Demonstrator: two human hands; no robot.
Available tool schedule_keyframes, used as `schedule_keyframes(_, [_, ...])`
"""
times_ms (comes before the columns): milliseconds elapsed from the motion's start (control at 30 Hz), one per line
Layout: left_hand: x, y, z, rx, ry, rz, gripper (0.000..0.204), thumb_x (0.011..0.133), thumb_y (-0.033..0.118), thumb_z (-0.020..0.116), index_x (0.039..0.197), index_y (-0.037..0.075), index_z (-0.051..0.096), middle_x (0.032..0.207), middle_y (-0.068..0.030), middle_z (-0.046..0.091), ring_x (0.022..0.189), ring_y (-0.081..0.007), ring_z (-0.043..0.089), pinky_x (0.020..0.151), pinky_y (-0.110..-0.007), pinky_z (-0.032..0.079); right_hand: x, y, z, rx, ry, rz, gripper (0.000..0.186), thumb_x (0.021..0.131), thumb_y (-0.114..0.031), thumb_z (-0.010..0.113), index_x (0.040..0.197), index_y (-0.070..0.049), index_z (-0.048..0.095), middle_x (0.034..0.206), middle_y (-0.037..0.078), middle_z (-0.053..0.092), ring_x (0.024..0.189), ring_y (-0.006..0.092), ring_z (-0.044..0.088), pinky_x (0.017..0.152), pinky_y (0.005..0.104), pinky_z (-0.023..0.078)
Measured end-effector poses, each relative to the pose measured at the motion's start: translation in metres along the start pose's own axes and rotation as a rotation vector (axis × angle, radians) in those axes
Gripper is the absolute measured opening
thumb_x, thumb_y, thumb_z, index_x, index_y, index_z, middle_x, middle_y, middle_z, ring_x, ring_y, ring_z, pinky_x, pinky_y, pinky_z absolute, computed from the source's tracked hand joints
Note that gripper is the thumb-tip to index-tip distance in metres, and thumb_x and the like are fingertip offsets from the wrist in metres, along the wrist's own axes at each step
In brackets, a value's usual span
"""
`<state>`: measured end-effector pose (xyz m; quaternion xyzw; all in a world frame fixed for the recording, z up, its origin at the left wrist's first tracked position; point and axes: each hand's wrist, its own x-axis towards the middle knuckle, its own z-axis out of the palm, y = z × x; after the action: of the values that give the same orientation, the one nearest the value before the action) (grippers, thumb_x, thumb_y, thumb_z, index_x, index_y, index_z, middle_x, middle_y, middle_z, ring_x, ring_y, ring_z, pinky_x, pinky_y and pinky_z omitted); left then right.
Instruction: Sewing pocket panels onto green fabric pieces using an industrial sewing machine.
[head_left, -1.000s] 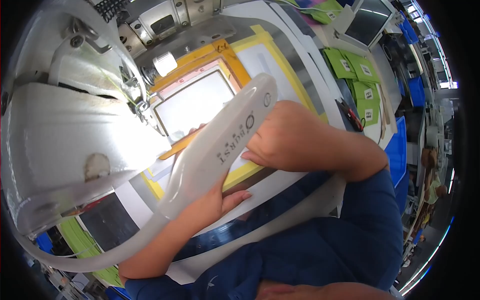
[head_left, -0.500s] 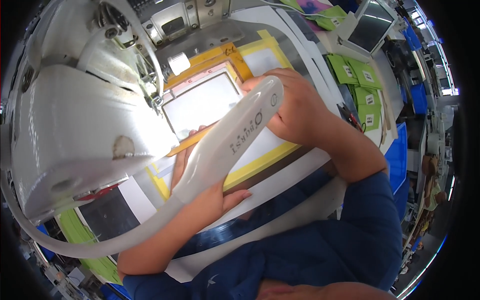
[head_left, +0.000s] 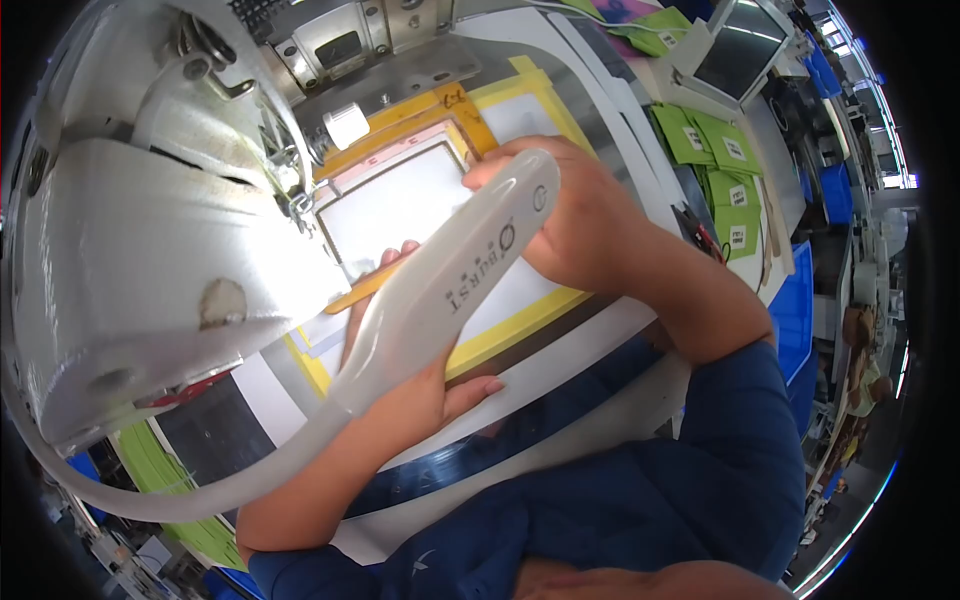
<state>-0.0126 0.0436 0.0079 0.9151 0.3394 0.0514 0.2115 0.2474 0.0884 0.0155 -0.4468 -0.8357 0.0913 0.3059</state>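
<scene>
An orange rectangular frame (head_left: 405, 121) lies under the head of a sewing machine (head_left: 170, 230), with a white sheet (head_left: 385, 208) filling its window inside a dark stitched-looking border. My right hand (head_left: 585, 220) is at the frame's right corner, its fingers curled in against the edge and partly behind a lamp. My left hand (head_left: 428, 388) lies stretched at the near side, fingertips over the frame's near bar and thumb spread away. The white gooseneck lamp (head_left: 450, 270) crosses in front and hides parts of both hands. Where needle meets sheet, glare hides the detail.
A yellow-taped white template (head_left: 530, 318) lies beneath the frame. Green packets (head_left: 720, 150) with white labels and a tilted screen (head_left: 742, 50) stand at the far right. More green pieces (head_left: 165, 470) are stacked at the near left. A blue bin (head_left: 793, 320) is beyond my right elbow.
The machine, lamp and frame all appear slightly farther left in the picture. My right fingers have shifted a little left along the frame; the left fingertips show more over the near bar.
</scene>
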Motion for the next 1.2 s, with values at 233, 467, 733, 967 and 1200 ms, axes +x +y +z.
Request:
schedule_keyframes(233, [-0.001, 0.003, -0.003, 0.018, 0.0, -0.025, 0.1, 0.085, 0.063, 0.08, 0.163, 0.012, 0.046, 0.157, -0.0366, 0.039, 0.142, -0.0544, 0.044, 0.118, -0.059, 0.034, 0.0, -0.005, 0.003, -0.015, -0.188, -0.035, 0.037, 0.088, -0.013, 0.081, 0.124, -0.008, 0.073, 0.129, 0.013, 0.072, 0.127, 0.0391, 0.064, 0.103, 0.0478, 0.052])
schedule_keyframes(467, [-0.003, 0.003, -0.002, 0.036, 0.07, -0.013, 0.101, 0.084, 0.064, 0.08, 0.164, 0.012, 0.046, 0.159, -0.0362, 0.038, 0.144, -0.0547, 0.043, 0.118, -0.06, 0.035, 0.002, -0.003, 0.006, -0.079, -0.089, -0.172, 0.018, 0.087, -0.007, 0.069, 0.105, -0.003, 0.069, 0.105, 0.013, 0.069, 0.104, 0.0344, 0.064, 0.096, 0.0486, 0.049])
schedule_keyframes(733, [-0.051, -0.002, -0.005, 0.157, -0.018, -0.213, 0.104, 0.081, 0.064, 0.081, 0.163, 0.012, 0.046, 0.157, -0.0342, 0.043, 0.146, -0.0544, 0.042, 0.119, -0.06, 0.033, 0.003, -0.003, 0.004, -0.079, -0.178, -0.16, 0.015, 0.087, -0.011, 0.071, 0.098, -0.001, 0.071, 0.105, 0.016, 0.071, 0.102, 0.0368, 0.065, 0.103, 0.0497, 0.048])
schedule_keyframes(967, [-0.13, -0.023, -0.009, 0.162, 0.09, -0.336, 0.093, 0.09, 0.061, 0.074, 0.16, 0.006, 0.047, 0.166, -0.0365, 0.035, 0.155, -0.0537, 0.032, 0.126, -0.062, 0.026, 0.015, -0.013, 0.013, -0.01, -0.386, -0.196, 0.03, 0.093, -0.018, 0.071, 0.119, -0.003, 0.072, 0.142, 0.02, 0.068, 0.121, 0.039, 0.066, 0.103, 0.0534, 0.054])
schedule_keyframes(1200, [-0.216, -0.042, -0.002, 0.25, 0.292, -0.777, 0.076, 0.099, 0.056, 0.066, 0.154, 0.006, 0.053, 0.16, -0.0282, 0.046, 0.147, -0.0483, 0.045, 0.121, -0.058, 0.035, 0.065, -0.057, 0.029, -0.051, -0.791, -0.024, 0.027, 0.097, -0.021, 0.068, 0.121, -0.009, 0.068, 0.105, 0.016, 0.075, 0.099, 0.0368, 0.071, 0.088, 0.0499, 0.054])
